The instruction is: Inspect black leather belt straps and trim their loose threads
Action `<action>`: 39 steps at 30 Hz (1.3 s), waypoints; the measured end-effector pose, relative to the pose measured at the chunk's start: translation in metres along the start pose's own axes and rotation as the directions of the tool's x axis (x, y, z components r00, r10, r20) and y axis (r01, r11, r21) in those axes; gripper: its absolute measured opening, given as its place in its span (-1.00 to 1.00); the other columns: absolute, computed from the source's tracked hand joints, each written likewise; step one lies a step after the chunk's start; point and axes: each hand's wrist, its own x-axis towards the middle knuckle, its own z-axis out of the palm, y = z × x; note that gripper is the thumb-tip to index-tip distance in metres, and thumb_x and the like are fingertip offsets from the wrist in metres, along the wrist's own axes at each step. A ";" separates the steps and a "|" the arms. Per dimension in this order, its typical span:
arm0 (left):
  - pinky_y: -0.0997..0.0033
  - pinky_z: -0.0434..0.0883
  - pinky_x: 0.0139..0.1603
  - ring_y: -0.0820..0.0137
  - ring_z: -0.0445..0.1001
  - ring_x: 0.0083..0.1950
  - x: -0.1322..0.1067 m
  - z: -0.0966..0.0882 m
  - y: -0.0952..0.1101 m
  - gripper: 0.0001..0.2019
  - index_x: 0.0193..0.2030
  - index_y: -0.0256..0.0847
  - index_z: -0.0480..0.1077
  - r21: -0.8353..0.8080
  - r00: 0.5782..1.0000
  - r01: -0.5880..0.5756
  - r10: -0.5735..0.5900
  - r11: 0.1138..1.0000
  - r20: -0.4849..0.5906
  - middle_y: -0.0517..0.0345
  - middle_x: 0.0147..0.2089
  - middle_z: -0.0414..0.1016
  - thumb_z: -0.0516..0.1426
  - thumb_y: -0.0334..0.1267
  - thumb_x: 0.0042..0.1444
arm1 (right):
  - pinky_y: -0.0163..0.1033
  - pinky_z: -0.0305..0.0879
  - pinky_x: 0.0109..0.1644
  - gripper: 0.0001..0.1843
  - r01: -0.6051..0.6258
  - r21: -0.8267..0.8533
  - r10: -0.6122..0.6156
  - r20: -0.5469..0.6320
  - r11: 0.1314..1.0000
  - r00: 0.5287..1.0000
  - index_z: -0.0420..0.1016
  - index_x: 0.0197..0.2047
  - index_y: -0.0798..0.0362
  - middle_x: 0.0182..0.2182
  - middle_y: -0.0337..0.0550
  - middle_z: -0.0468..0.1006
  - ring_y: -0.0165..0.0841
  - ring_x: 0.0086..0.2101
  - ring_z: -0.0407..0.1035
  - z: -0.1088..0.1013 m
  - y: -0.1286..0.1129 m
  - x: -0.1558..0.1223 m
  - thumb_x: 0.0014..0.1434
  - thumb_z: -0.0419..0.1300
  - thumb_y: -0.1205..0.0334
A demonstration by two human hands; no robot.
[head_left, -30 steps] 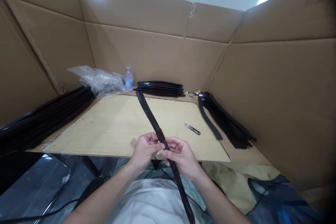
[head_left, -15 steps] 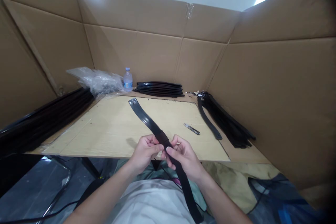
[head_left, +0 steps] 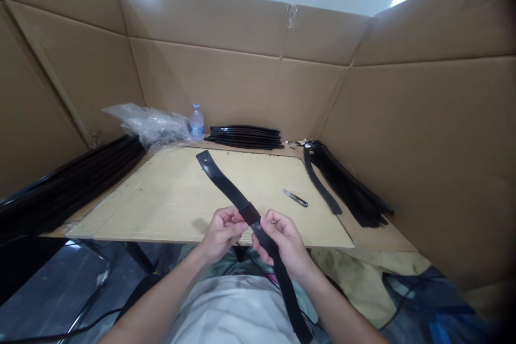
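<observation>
Black strap (head_left: 224,183) in curled right hand (head_left: 283,243)

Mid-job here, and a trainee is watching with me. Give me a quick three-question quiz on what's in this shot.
1. True or false: the left hand and the right hand both grip the black strap.
2. What lies on the wooden board, to the right of the strap in the picture? A) a hammer B) a small metal tool C) a tape roll
3. Fill in: the water bottle stands at the back beside a crumpled clear ____ bag.
Key: 1 true; 2 B; 3 plastic.
</observation>
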 end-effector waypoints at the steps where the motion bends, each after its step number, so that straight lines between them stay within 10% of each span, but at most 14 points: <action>1: 0.59 -0.11 -0.67 0.68 0.00 -0.71 0.000 -0.001 0.000 -0.73 -0.51 -0.31 0.31 -0.027 1.000 -0.009 0.009 1.000 0.004 0.31 -0.64 0.23 0.31 -0.24 -0.22 | -0.49 0.01 -0.76 -0.71 -0.001 0.001 0.001 0.014 1.000 1.000 0.11 -0.42 0.05 -0.60 -0.21 0.49 -0.55 -0.76 0.16 0.001 -0.001 -0.001 0.20 0.07 0.07; 25: 0.57 0.10 -0.61 0.57 0.18 -0.62 0.000 0.007 -0.001 -0.84 -0.51 -0.29 0.44 0.141 0.986 -0.118 0.133 0.983 -0.101 0.23 -0.63 0.33 0.26 -0.23 -0.13 | -0.50 0.06 -0.76 -0.67 -0.112 -0.101 0.128 0.170 0.989 0.977 0.11 -0.40 0.06 -0.61 -0.20 0.51 -0.55 -0.76 0.21 0.013 0.007 -0.010 0.16 0.10 0.01; 39: 0.58 -0.13 -0.66 0.67 -0.11 -0.69 0.003 0.002 -0.005 -0.83 -0.53 -0.33 0.35 -0.013 0.999 -0.011 0.010 1.000 -0.051 0.38 -0.71 0.04 0.25 -0.28 -0.16 | -0.49 0.02 -0.77 -0.66 0.021 -0.061 -0.026 -0.078 0.998 0.997 0.06 -0.47 0.04 -0.60 -0.20 0.50 -0.56 -0.77 0.17 0.011 0.001 -0.006 0.19 0.08 0.04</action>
